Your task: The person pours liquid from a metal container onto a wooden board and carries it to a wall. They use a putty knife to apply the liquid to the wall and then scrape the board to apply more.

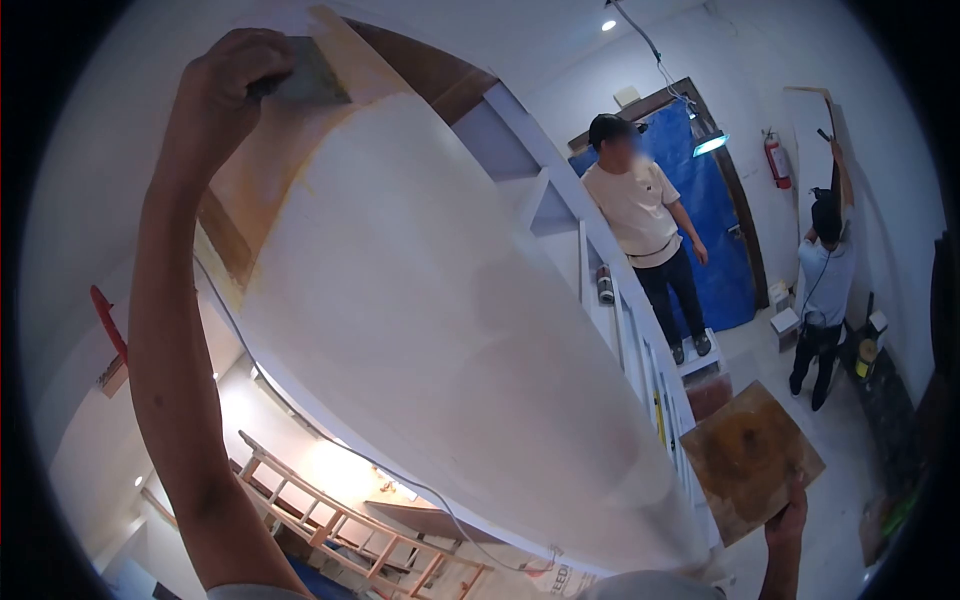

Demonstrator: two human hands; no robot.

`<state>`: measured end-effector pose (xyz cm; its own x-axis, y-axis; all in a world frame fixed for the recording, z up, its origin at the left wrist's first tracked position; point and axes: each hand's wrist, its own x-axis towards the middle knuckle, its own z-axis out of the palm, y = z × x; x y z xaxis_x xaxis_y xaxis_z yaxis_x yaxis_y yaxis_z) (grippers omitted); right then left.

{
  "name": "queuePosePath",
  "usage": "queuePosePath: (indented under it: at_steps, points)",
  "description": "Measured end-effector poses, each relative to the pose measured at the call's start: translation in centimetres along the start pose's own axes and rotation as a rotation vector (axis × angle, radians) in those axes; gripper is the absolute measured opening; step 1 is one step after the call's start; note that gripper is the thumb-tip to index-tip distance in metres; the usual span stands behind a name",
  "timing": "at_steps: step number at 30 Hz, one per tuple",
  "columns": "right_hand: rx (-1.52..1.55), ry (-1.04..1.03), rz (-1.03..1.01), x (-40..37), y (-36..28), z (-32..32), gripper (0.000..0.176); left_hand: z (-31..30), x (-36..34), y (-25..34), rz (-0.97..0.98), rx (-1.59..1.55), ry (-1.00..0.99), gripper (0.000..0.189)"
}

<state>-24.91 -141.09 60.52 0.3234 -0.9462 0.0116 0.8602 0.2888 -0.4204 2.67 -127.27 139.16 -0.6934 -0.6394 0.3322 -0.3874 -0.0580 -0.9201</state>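
Raised high at the upper left, my left hand [240, 75] is closed round a wide putty scraper [322, 78]. Its flat blade lies against the tan strip near the top of a large curved white panel [430, 280]. A yellowish edge runs between the panel's white surface and the tan part. At the lower right, my right hand [788, 518] grips the edge of a square board [752, 455] with brown stains on its face. The board is tilted and apart from the panel.
White shelving [560, 205] borders the panel, with a can [604, 284] on it. A person [640, 215] stands on a step by a blue-covered door [715, 210]. Another person [828, 270] reaches up at the right wall. A wooden ladder [350, 525] and a hanging lamp [709, 144] are nearby.
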Motion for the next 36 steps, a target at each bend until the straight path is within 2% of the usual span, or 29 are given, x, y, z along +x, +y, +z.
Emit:
queuePosePath:
  at_steps: [6,9,17,21,27,30,33,36]
  points:
    - [0.024,-0.023,-0.002,0.0,0.3,0.2,0.071,1.7,2.8,1.1,-0.020,-0.050,-0.113,0.025]
    - [0.007,-0.040,-0.018,0.0,0.4,0.0,0.071,2.1,4.3,0.8,-0.029,0.092,-0.187,0.022]
    - [0.038,0.003,0.010,0.4,0.6,-1.1,0.068,4.1,6.4,2.6,-0.028,0.171,-0.183,0.009]
    - [0.042,-0.006,0.009,0.4,0.7,-1.3,0.066,4.6,7.2,3.7,0.011,0.221,-0.139,0.009]
    - [0.022,-0.025,0.018,0.2,0.5,-0.6,0.068,6.3,8.4,2.9,-0.008,0.306,-0.287,0.011]
    - [0.024,-0.020,0.010,0.0,0.5,-0.8,0.069,8.2,7.8,3.2,-0.087,0.148,-0.078,0.012]
    - [0.034,0.014,-0.003,-0.2,0.3,-0.4,0.067,7.4,8.4,4.4,-0.028,0.408,-0.238,0.018]
    - [0.029,0.020,-0.005,-0.3,0.3,-0.8,0.066,6.7,8.0,4.5,-0.013,0.331,-0.172,0.010]
